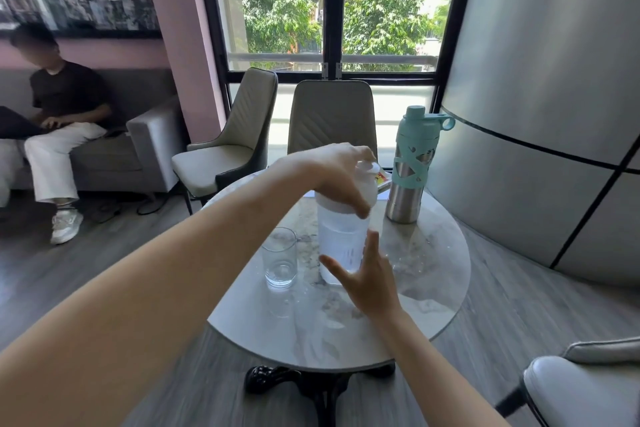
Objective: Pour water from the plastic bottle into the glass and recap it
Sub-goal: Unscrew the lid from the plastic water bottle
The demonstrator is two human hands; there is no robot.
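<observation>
Head view shows the plastic bottle [341, 239] upright just right of the empty glass [280, 258], left hand [341, 173] gripping its white cap [349, 189], right hand [372, 279] spread open beside it: brace the body before twisting.

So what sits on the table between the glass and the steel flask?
In the head view, the plastic bottle stands between the glass and the steel flask, with the left hand on its cap and the right hand by its base.
</observation>
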